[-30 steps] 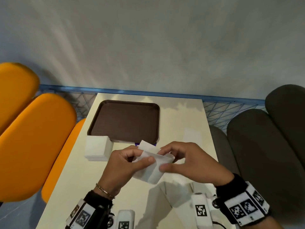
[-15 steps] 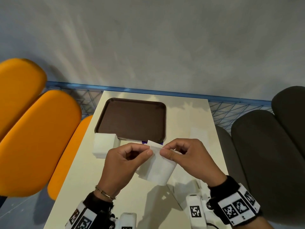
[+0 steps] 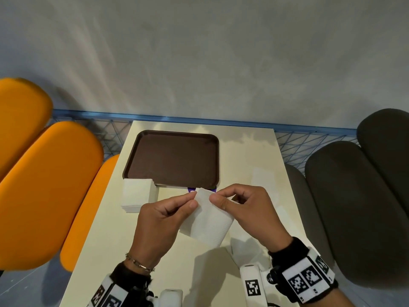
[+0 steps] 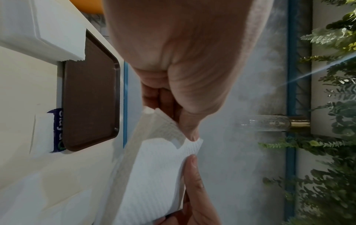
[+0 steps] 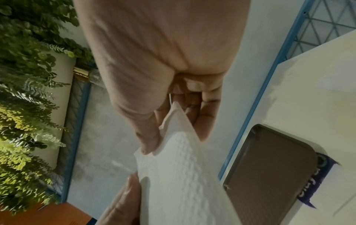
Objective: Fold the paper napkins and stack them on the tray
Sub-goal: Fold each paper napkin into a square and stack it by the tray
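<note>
A white paper napkin (image 3: 208, 220) hangs doubled over in the air above the cream table, its two top corners held together. My left hand (image 3: 163, 216) pinches the left corner between thumb and forefinger, and my right hand (image 3: 245, 209) pinches the right corner the same way. The left wrist view shows the napkin (image 4: 154, 175) with its embossed layers under my left thumb; the right wrist view shows the napkin (image 5: 181, 175) pinched in my right fingertips. The brown tray (image 3: 174, 160) lies bare at the far end of the table. A stack of white napkins (image 3: 138, 194) sits by its near left corner.
A purple label (image 3: 191, 189) peeks from under the tray's near edge. Orange seats (image 3: 44, 185) stand left of the table (image 3: 250, 165) and dark grey seats (image 3: 354, 202) right. A blue mesh rail (image 3: 199, 120) and grey wall close the far side.
The napkin has been drawn from a crumpled bundle into a hanging fold, with both hands' pinches now side by side at its top edge. The head view shifted slightly.
</note>
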